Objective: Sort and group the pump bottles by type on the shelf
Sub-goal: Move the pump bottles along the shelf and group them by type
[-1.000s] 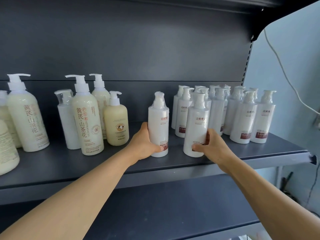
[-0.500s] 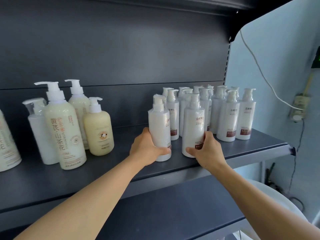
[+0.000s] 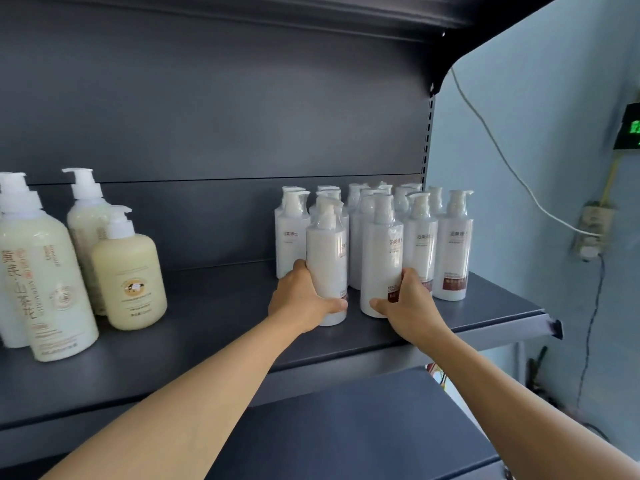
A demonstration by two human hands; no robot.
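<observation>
- A dark grey metal shelf (image 3: 214,327) with a matching back panel fills the view; to its right is a pale blue wall (image 3: 554,140), and a second dark shelf board (image 3: 346,427) sits below and nearer.
- On the right half of the shelf stands a tight cluster of slim white pump bottles (image 3: 426,237) in clear wrap, each with a dark red band low on the label, all upright.
- The left hand (image 3: 304,299) wraps its fingers and thumb around the lower part of 1 slim white bottle (image 3: 327,258) at the near left edge of that cluster; the bottle is upright with its base on the shelf.
- The right hand (image 3: 408,306) grasps the base of a second slim white bottle (image 3: 381,261), just right of the first, thumb across the front and fingers behind; it too stands upright, touching the bottles beside it.
- Well apart on the left stand the cream-coloured bottles: a tall one with Chinese lettering (image 3: 45,285) nearest, a squat yellowish pump bottle (image 3: 130,278) to its right, and another tall cream bottle (image 3: 86,216) behind.
- On the wall, a white cable (image 3: 491,140) runs down to a socket (image 3: 593,233), with a green-lit display (image 3: 628,129) at the right edge.
</observation>
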